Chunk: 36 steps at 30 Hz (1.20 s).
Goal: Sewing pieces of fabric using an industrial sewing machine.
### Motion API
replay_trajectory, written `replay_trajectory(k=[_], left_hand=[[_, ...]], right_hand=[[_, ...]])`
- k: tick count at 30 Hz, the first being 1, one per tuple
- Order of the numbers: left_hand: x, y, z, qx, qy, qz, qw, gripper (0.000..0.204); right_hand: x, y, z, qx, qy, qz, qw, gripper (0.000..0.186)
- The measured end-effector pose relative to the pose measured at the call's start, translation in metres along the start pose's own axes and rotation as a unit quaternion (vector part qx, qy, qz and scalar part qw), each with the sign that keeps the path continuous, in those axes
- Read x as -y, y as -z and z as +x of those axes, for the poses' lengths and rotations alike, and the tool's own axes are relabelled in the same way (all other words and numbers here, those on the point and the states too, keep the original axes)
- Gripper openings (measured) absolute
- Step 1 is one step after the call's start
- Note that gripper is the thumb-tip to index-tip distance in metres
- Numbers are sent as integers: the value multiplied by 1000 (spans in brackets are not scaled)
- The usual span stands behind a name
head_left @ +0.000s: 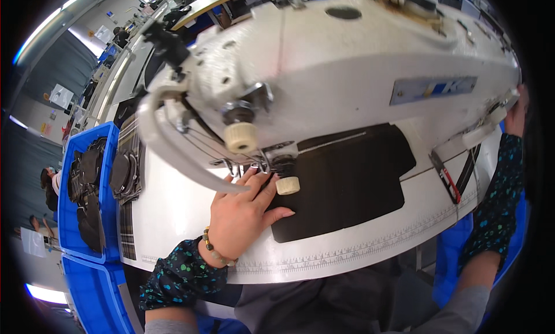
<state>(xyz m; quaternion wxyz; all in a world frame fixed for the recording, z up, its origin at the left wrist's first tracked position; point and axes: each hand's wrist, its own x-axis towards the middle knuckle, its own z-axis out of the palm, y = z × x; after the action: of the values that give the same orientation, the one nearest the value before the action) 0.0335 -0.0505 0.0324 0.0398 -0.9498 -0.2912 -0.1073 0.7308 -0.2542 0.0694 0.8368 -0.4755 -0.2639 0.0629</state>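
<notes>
A white sewing machine (pixel 347 62) stretches across the view above a black fabric piece (pixel 352 189) lying on the white table. Near its upper edge the fabric has a metal zipper (pixel 332 143). My left hand (pixel 243 209) rests flat with fingers apart at the fabric's left edge. Its fingertips are close beside the presser foot area, partly hidden by the machine's knob (pixel 288 185). At the far right, my right hand (pixel 516 113) reaches up to the machine's right end. Its fingers are mostly hidden there, so their hold is unclear.
A small cutting tool with red on its handle (pixel 448 181) lies at the table's right. On the left stand a blue bin (pixel 108 189) of dark pieces and another blue bin (pixel 95 293). Stacked dark pieces (pixel 125 173) sit beside plaid fabric (pixel 126 233). A printed ruler (pixel 347 252) follows the front edge.
</notes>
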Motion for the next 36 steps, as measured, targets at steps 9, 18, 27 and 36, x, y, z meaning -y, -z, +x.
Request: replay_trajectory(k=[9, 18, 27, 36], left_hand=[[1, -3, -6, -10, 5, -8, 1000, 61], [3, -10, -8, -49, -4, -32, 998, 63], [4, -17, -13, -57, -9, -39, 998, 66], [4, -14, -12, -45, 7, -44, 998, 66]], right_hand=[[-47, 38, 2, -14, -50, 122, 991, 44], [-45, -7, -35, -22, -71, 105, 992, 40], [7, -229, -310, 252, 211, -340, 881, 16], [-19, -348, -339, 394, 179, -327, 840, 15]])
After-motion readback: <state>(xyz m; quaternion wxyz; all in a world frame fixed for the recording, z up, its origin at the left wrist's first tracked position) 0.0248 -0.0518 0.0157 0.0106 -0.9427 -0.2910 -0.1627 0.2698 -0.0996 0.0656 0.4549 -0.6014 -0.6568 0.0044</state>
